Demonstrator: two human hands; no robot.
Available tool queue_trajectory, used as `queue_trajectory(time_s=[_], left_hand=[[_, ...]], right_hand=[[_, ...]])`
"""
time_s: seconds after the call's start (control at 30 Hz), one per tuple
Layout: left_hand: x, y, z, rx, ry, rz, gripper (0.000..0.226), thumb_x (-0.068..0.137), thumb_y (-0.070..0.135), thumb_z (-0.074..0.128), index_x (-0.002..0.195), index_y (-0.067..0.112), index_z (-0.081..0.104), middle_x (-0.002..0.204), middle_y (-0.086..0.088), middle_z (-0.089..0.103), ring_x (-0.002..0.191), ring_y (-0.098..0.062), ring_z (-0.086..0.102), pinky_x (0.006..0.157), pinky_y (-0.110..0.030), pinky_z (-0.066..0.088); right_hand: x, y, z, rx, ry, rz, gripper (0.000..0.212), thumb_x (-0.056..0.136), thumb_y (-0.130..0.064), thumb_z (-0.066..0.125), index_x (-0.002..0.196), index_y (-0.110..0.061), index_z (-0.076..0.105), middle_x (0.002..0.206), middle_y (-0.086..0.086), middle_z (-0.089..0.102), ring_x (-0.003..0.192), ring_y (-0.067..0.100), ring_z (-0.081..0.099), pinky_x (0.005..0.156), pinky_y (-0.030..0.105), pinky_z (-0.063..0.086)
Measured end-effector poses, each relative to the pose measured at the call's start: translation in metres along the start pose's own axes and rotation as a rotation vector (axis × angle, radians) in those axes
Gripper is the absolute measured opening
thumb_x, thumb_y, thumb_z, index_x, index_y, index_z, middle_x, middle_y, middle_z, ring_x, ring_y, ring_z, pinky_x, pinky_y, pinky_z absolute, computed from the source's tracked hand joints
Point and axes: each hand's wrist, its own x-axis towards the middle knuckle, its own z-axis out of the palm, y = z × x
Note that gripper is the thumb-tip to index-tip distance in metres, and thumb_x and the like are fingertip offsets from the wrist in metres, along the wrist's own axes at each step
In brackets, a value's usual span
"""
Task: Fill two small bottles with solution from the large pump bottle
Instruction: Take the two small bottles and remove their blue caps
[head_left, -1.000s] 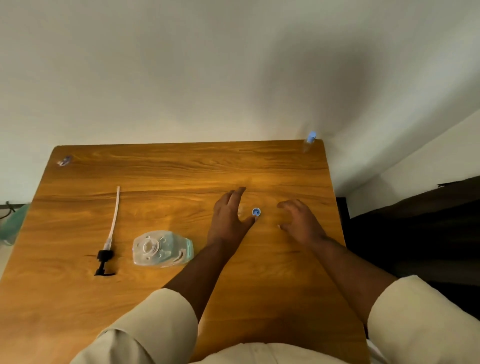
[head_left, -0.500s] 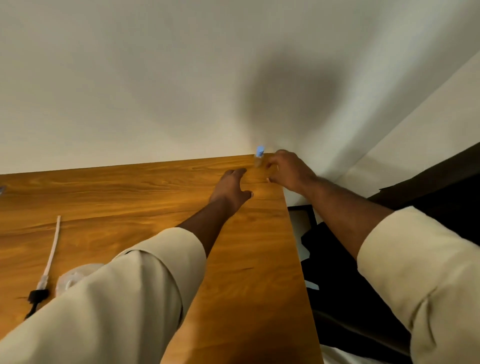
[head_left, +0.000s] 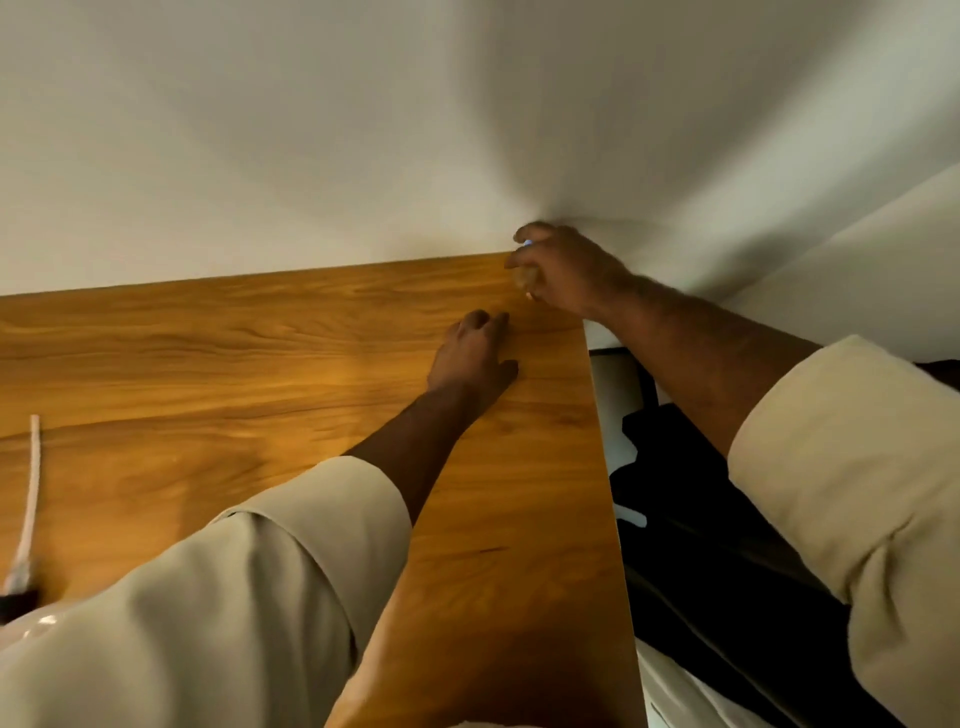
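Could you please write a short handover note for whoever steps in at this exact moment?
Right hand: grip closed around a small bottle with a blue cap at the table's far right corner.
Left hand: open, flat on the table just short of it.
Pump with tube: lying at the left edge, out of its bottle.
Done: nothing visibly filled.
Left: fill both small bottles; the second is out of view.

A wooden tabletop (head_left: 260, 374) with a streaked orange-brown grain fills the lower left, its right edge running down toward the viewer. Behind it rises a plain off-white wall (head_left: 363, 130), meeting a second wall at a corner on the right. Beside the tabletop's right edge lies something dark (head_left: 691, 519), too dim to identify.
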Motion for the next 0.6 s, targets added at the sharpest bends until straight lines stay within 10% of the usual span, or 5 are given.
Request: queue_trajectory(time_s=[0.33, 0.6], left_hand=[[-0.046, 0.01, -0.014, -0.401, 0.217, 0.013, 0.067, 0.087, 0.019, 0.07, 0.147, 0.016, 0.04, 0.152, -0.007, 0.041, 0.142, -0.021, 0.035, 0.109, -0.026, 0.029], [-0.208, 0.015, -0.04, -0.649, 0.55, 0.293, 0.043, 0.078, 0.009, 0.08, 0.119, 0.01, 0.067, 0.112, 0.002, 0.071, 0.104, -0.006, 0.064, 0.085, -0.018, 0.048]], right_hand=[[-0.05, -0.033, -0.016, 0.131, 0.032, -0.003, 0.011, 0.081, -0.015, 0.068, 0.089, -0.015, 0.06, 0.085, 0.003, 0.061, 0.08, 0.022, 0.059, 0.07, 0.034, 0.047], [-0.178, -0.166, -0.055, -0.088, 0.072, -0.131, 0.044, 0.077, -0.063, 0.06, 0.086, -0.019, 0.059, 0.075, -0.005, 0.056, 0.068, 0.013, 0.052, 0.058, 0.025, 0.038]])
